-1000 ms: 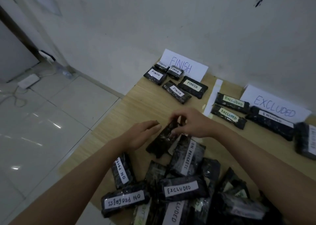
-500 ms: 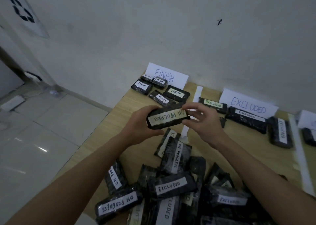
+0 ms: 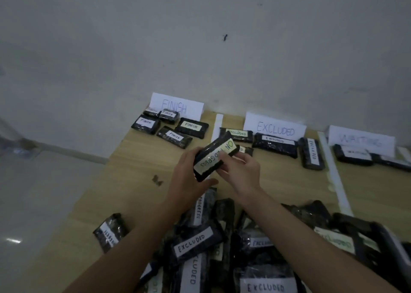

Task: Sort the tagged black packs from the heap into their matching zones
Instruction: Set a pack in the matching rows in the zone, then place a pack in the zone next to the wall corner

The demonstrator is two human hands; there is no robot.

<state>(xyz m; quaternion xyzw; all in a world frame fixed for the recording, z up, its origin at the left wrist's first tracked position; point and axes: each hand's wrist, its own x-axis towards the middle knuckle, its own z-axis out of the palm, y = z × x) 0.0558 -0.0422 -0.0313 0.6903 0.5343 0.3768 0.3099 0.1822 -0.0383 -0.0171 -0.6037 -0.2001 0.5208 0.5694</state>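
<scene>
Pack [image 3: 215,158] tilted since, both hands' fingers [image 3: 231,159] curled round it

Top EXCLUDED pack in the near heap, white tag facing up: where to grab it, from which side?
Pinch the EXCLUDED pack across its short width, on the long edges either side of the tag, coming from above. It lies flat on top of the heap, tilted, with both long edges exposed; its ends overlap neighbouring packs. Both hands now hold the ON PROGRESS pack.

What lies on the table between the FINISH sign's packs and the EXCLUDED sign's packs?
In the head view, a white paper strip runs from the wall toward the hands, dividing the FINISH packs from the EXCLUDED packs; otherwise bare wood.
</scene>
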